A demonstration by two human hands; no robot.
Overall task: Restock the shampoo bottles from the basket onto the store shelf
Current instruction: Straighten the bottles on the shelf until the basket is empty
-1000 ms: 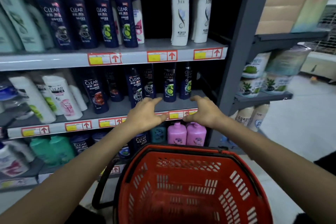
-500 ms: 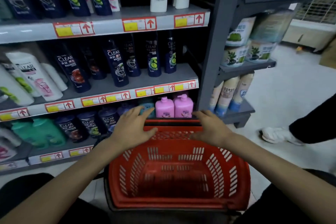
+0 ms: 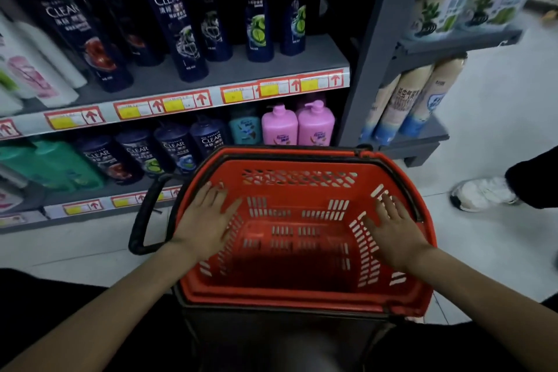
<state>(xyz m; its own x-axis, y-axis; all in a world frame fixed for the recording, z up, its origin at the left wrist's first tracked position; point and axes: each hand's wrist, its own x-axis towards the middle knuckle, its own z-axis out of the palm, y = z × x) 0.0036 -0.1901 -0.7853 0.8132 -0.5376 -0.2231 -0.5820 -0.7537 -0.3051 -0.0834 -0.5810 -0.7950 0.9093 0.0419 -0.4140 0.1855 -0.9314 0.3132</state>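
A red plastic basket (image 3: pixel 302 299) with a black handle sits low in front of me, and I see no bottle inside it. My left hand (image 3: pixel 205 220) lies flat with spread fingers over the basket's left rim. Over the right inner wall my right hand (image 3: pixel 392 229) is spread the same way, holding nothing. Dark blue shampoo bottles (image 3: pixel 178 27) stand in a row on the grey store shelf (image 3: pixel 211 75) above. Two pink pump bottles (image 3: pixel 299 125) and more dark bottles (image 3: pixel 175 148) stand on the lower shelf behind the basket.
A grey upright post (image 3: pixel 371 48) ends the shelf on the right. Beyond it, side shelves hold packs of goods (image 3: pixel 407 103). Another person's white shoe (image 3: pixel 483 193) and dark trouser leg stand on the pale floor at the right.
Both hands have dropped from shelf height down to the basket and spread apart onto its sides. The view has tilted downward, so the top shelf is out of sight.
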